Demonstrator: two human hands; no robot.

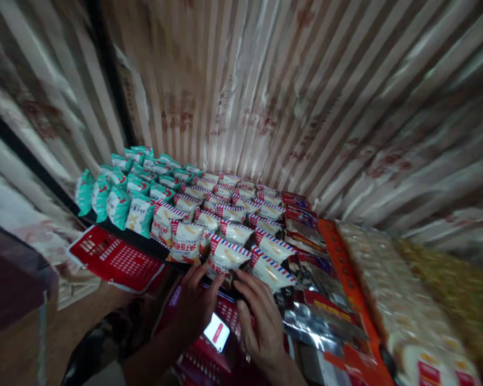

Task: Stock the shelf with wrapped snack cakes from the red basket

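A white snack bag [228,256] with a red-and-blue striped top edge stands at the front of its rows. My left hand [199,300] has its thumb and fingers at this bag's lower left edge, closed on it as far as I can see. My right hand [261,316] is at the lower right corner, fingertips against the bag, fingers stretched and thumb apart. Just left stands another white bag [186,241] of the same kind. Below and between my hands, a phone with a lit screen [217,332] lies over a red printed sheet.
Teal snack bags [140,214] stand in rows at the left. Dark red and silver packets [317,279] lie to the right, beside an orange strip [346,284] and clear-wrapped goods [402,305]. A red printed sheet [116,260] hangs at the front left. Striped sheeting [241,80] rises behind.
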